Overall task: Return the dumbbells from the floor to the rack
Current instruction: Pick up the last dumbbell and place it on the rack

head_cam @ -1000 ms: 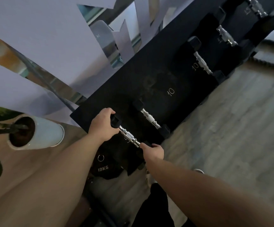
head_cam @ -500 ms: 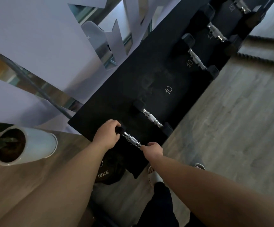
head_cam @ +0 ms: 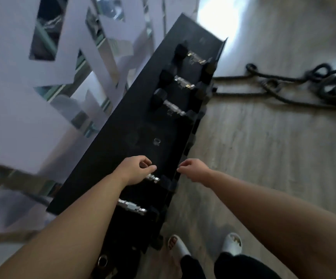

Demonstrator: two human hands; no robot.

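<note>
Wooden floor point(head_cam: 263, 158) fills the right half of the view; a white cut-out wall panel point(head_cam: 22, 97) fills the left. Between them a black dumbbell rack point(head_cam: 122, 137) runs from near centre to far right of centre. Five dumbbells lie across its top tray. Three sit at the far end: the farthest dumbbell point(head_cam: 196, 57), a second dumbbell point(head_cam: 184, 83) just nearer, and a third dumbbell point(head_cam: 174, 107) nearer still. A bare stretch of tray separates these from two near ones: a fourth dumbbell point(head_cam: 153, 178), partly hidden by the left wrist, and the nearest dumbbell point(head_cam: 131, 207), its far head hidden under the left forearm. A coiled black rope point(head_cam: 304, 85) lies on the floor at far right. Two feet in white slippers point(head_cam: 232, 243) stand at the near edge, right of the rack. The left hand point(head_cam: 136, 170) hovers over the tray, fingers point(head_cam: 149, 168) loosely curled and holding nothing. The right hand point(head_cam: 194, 171) hovers at the rack's right edge, fingers likewise curled and empty. The frame is motion-blurred.
</note>
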